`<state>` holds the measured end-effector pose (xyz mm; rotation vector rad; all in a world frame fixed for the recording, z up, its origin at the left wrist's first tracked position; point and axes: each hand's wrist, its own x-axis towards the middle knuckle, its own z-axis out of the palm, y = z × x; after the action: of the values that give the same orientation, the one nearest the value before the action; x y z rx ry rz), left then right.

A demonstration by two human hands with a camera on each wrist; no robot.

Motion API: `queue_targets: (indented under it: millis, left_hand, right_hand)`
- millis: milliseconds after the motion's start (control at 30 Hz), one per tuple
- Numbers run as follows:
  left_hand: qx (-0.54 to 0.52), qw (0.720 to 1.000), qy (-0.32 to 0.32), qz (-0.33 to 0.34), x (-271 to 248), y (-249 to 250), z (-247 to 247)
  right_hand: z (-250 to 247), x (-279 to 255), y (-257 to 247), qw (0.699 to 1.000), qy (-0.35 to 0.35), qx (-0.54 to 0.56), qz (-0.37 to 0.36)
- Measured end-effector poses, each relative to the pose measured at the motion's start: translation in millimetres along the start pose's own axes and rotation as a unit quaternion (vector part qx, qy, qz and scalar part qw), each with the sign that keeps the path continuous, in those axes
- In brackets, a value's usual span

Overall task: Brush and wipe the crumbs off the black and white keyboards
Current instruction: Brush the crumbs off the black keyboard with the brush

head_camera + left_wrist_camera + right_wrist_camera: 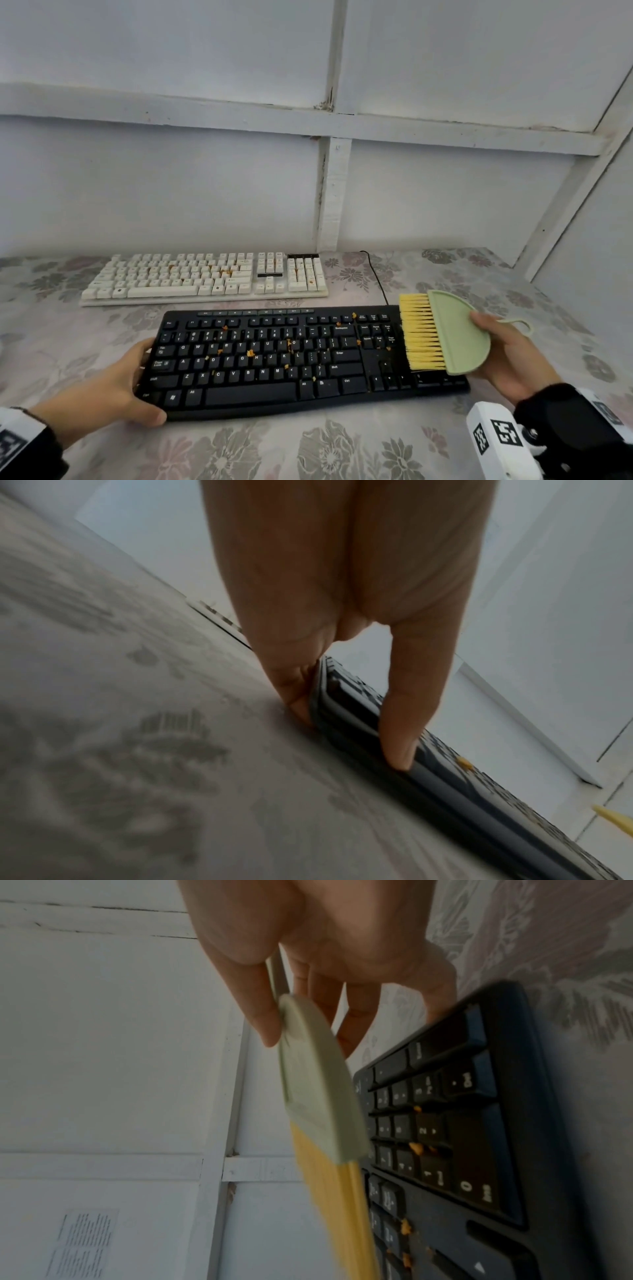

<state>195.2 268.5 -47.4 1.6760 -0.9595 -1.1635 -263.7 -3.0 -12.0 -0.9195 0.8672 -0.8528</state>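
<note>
**Brush poised over the number pad of the black keyboard**

Nearest the camera, the black keyboard (274, 356) is seen lying on the flowered tablecloth (342, 452), with orange crumbs (250, 353) scattered across its letter keys and more lodged among the number-pad keys. Its left end is steadied by the left hand (113, 387): the thumb is laid along the front corner and the fingers are wrapped around the left edge, so the board is pinched at that end. At the right end, a pale green hand brush (455, 334) with yellow bristles (419, 330) is held by the right hand (507, 356), its flat half-round body pinched between the thumb on top and the fingers beneath. The bristles are pointed leftward and held over the number pad; whether they touch the keys cannot be told.

The brushing of the black keyboard is judged to be only starting, since crumbs lie across most of it. For the next move, the bristles would need to be lowered and drawn across the rows while the board is kept braced.

Farther back, near the wall, the white keyboard (205, 277) is lying untouched, with crumbs on it too.
</note>
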Motion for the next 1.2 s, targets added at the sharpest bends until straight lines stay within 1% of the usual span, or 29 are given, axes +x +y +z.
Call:
queue_targets:
  millis: [100,300,400,467,567,633,700,767,800,833,900,967,1000,1067,1100,1200]
  left_hand:
    - [0.004,1.0,0.01,0.004,2.1,-1.1,0.9]
    - [0.031,0.999,0.007,0.01,4.1,-0.4,0.9]
    - [0.037,0.998,0.032,0.026,6.8,-6.1,0.8]
    - [0.074,0.995,0.059,0.025,12.5,-12.4,-3.6]
    - [0.075,0.996,0.05,0.025,18.0,-24.6,-10.5]
    - [0.125,0.99,0.06,0.024,20.9,-29.3,-11.4]
    - [0.161,0.985,0.066,0.01,20.3,-30.3,-12.0]
    - [0.119,0.991,0.053,-0.021,26.4,-39.9,-20.5]
    - [0.085,0.995,0.028,-0.039,28.5,-42.8,-24.5]
    - [0.083,0.995,0.026,-0.047,34.3,-53.6,-28.5]
    - [0.062,0.997,0.034,-0.02,46.4,-74.2,-40.3]
    - [0.06,0.997,0.052,-0.012,39.5,-61.3,-33.7]
    - [0.041,0.997,0.056,-0.019,38.1,-60.0,-32.9]
    - [0.039,0.997,0.069,0.009,33.9,-54.9,-28.4]
    - [0.062,0.995,0.071,0.027,29.3,-48.1,-22.5]
    - [0.062,0.995,0.074,0.031,18.6,-29.8,-12.1]
  right_hand:
    - [-0.7,1.3,0.0,1.0,-0.006,0.006,-0.002]
    - [-6.0,-2.0,-0.9,1.0,-0.01,0.001,-0.003]
    - [-8.8,-2.4,-2.9,1.0,-0.004,-0.003,0.002]
    - [-11.7,-1.4,-10.0,0.999,0.027,0.002,-0.023]
    - [-11.6,-2.8,-36.5,0.987,0.109,-0.009,-0.122]
    - [-12.8,-4.0,-56.2,0.97,0.138,-0.061,-0.19]
    - [-13.5,-4.0,-70.4,0.952,0.143,-0.132,-0.237]
    - [-10.8,-6.6,-77.6,0.935,0.135,-0.199,-0.259]
    - [-9.6,-7.0,-79.0,0.93,0.13,-0.226,-0.258]
    - [-9.3,-6.2,-79.0,0.925,0.125,-0.251,-0.256]
    - [-5.5,-6.0,-76.0,0.918,0.111,-0.283,-0.253]
    - [-1.5,-6.8,-72.0,0.916,0.101,-0.305,-0.242]
    - [1.0,-8.9,-70.1,0.913,0.094,-0.317,-0.238]
    - [3.6,-13.8,-65.9,0.907,0.081,-0.341,-0.235]
    - [5.4,-17.6,-64.2,0.9,0.085,-0.36,-0.233]
    - [0.8,-27.5,-55.1,0.881,0.073,-0.404,-0.235]
